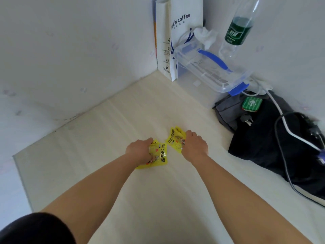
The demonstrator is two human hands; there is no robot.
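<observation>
On desk point(105, 138), left grip point(140, 150) clutches yellow packet point(161, 155); right grip point(195, 143) clutches second packet point(174, 140) (fingertips hidden).

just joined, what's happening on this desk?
A person is working bare-handed with two yellow hand-warmer packets on the pale tabletop. The left hand grips the left yellow packet; the right hand grips the right yellow packet, fingers curled over it. The packets lie close together but apart. A clear lidded box and a dark bag sit untouched to the right.
</observation>
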